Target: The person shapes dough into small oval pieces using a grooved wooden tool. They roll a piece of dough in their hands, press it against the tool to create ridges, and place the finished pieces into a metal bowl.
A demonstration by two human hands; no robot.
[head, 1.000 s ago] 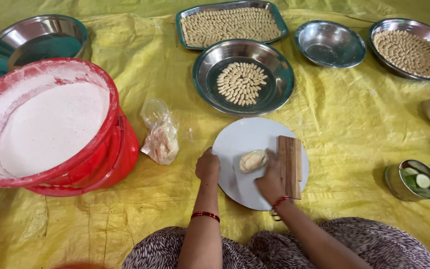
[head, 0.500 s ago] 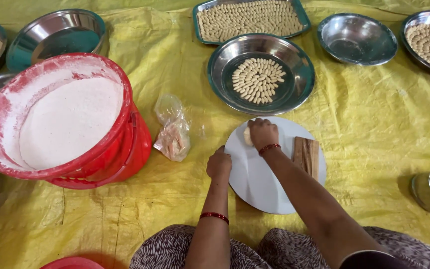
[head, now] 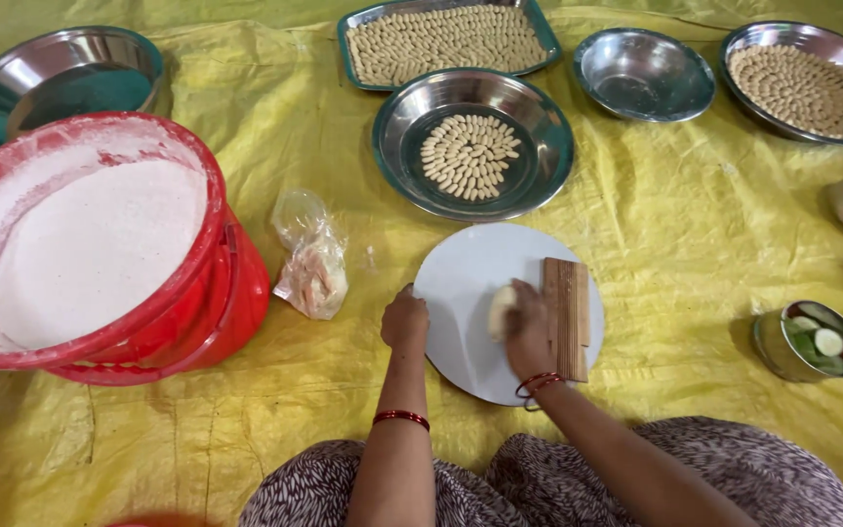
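Change: right hand (head: 529, 327) has come back from the board's far edge at 12 o'clock to its middle, beside the ribbed wooden block (head: 567, 317) — the view has also swung right, so the tub sits nearer the left edge.
Right hand: fingers curled over a pale lump of dough (head: 500, 310), pressing it on the round white board (head: 485, 293); the block touches it at 3 o'clock.
Left hand: left hand (head: 405, 320) loosely closed, gripping the board's rim at 9 o'clock.
Around: steel bowl (head: 543, 161) of shaped pieces at 12 o'clock of the board; red tub (head: 236, 283) of white flour at 9 o'clock; crumpled plastic bag (head: 312, 263) between tub and board; small tin (head: 778, 346) at 3 o'clock.
In the way: the right hand hides most of the dough — everything lies on a yellow sheet (head: 695, 224).
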